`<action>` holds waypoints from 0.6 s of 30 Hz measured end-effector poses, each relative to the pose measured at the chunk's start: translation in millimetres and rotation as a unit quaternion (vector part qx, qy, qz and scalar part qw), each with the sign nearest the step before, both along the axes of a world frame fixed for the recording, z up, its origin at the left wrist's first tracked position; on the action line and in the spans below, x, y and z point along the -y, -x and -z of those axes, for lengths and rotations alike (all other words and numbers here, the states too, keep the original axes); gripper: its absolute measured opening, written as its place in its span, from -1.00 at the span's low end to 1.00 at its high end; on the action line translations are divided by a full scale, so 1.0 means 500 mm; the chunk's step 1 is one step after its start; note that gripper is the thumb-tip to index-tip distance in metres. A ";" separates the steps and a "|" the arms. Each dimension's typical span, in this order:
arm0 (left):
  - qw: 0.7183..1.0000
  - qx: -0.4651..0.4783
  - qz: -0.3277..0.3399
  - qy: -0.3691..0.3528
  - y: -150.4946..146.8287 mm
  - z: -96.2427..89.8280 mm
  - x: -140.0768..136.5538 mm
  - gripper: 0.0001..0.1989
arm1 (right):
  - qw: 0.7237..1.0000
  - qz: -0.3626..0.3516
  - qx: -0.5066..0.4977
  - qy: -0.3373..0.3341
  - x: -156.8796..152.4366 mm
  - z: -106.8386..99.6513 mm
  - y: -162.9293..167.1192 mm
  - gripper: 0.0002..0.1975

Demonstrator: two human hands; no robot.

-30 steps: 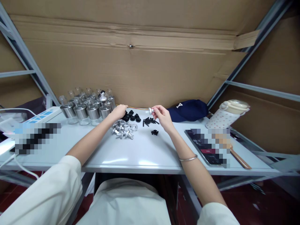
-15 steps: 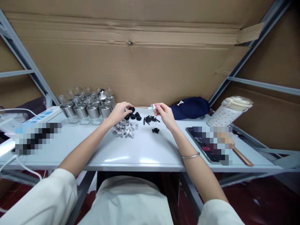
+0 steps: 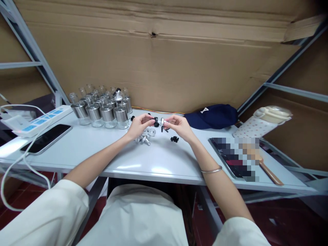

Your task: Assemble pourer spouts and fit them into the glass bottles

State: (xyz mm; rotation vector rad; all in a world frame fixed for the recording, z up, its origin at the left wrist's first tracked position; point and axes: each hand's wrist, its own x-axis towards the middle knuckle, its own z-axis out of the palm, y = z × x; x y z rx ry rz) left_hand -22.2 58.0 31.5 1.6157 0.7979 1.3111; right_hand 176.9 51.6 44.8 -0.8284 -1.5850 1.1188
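Note:
Between the finger and thumb of my left hand (image 3: 140, 126) is a round black cap (image 3: 156, 121). My right hand (image 3: 178, 127) pinches a silver-white spout piece (image 3: 162, 122), its round end turned toward the black cap. A small gap separates the two parts. Below my left hand lies a heap of silver spout pieces (image 3: 145, 138), partly covered by the fingers. Thin black pieces (image 3: 166, 130) show under my right hand. Nearer to me is a small cluster of tiny black parts (image 3: 174, 139).
Several glass bottles with metal sleeves (image 3: 107, 116) stand at the back left, one with a spout fitted. A power strip (image 3: 42, 121) and a phone (image 3: 47, 138) lie left. On the right are a navy cap (image 3: 212, 116), a dotted tumbler (image 3: 252, 124), another phone and a wooden-handled brush (image 3: 271, 172).
My left hand has lifted a black cap from the pile and moved right. Both hands are now close together, with the spout piece still in my right. The view has shifted slightly.

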 end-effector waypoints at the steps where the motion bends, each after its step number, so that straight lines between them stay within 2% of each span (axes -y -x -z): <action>1: 1.000 0.002 0.000 0.003 -0.001 0.000 0.003 -0.57 | 1.000 -0.004 0.004 -0.001 0.001 0.001 0.001 -0.62; 11: 0.999 0.035 0.021 0.019 -0.011 0.010 0.020 -0.61 | 0.999 0.007 0.033 -0.022 0.004 0.003 0.006 -0.64; 18: 1.000 -0.005 0.019 0.005 -0.008 0.017 0.021 -0.69 | 0.999 -0.013 0.051 -0.003 0.009 -0.004 0.003 -0.65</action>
